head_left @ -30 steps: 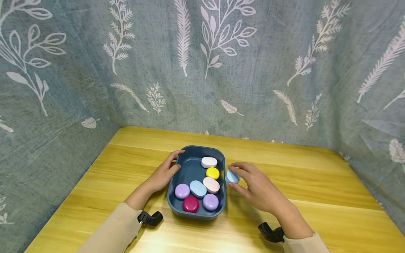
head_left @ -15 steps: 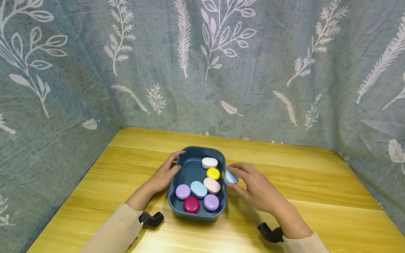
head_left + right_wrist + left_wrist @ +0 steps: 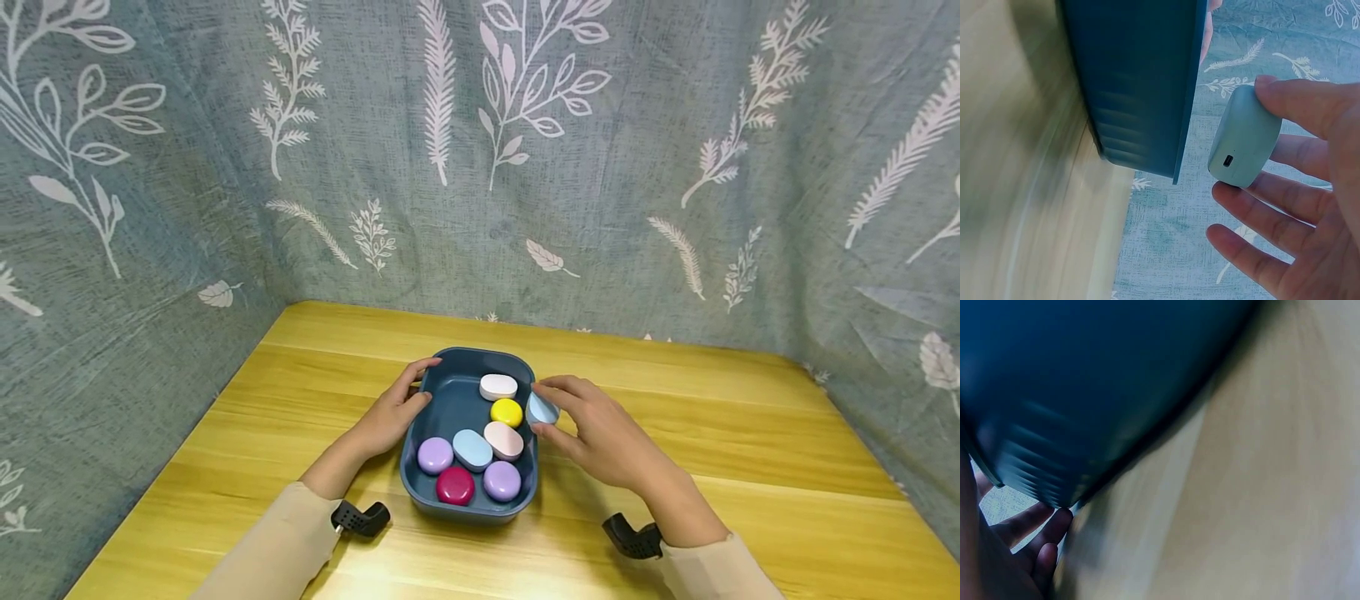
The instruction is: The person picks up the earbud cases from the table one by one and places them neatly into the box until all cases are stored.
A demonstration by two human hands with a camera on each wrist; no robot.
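In my right hand [image 3: 603, 433] a light blue earbud case [image 3: 542, 410] is pinched between thumb and fingers, at the right rim of a dark blue bin [image 3: 411, 492]. A small port shows on the case [image 3: 1242, 140] in the right wrist view, where it hangs apart from the bin's wall. My left hand [image 3: 386, 417] grips the bin's left wall, thumb at the rim. Lying in the bin are similar rounded cases: white [image 3: 498, 387], yellow [image 3: 506, 412], pale pink [image 3: 503, 440], light blue [image 3: 472, 450], crimson [image 3: 454, 485] and two purple ones, left [image 3: 435, 456] and right [image 3: 502, 481].
The bin stands on a wooden table [image 3: 720, 417]. A grey-green cloth [image 3: 600, 208] with white leaf patterns hangs behind and at both sides. Each wrist wears a black mount, left [image 3: 362, 518] and right [image 3: 633, 537].
My right hand has carried the light blue earbud case left and slightly up, from beside the bin to its right rim. My left hand keeps its hold on the bin.
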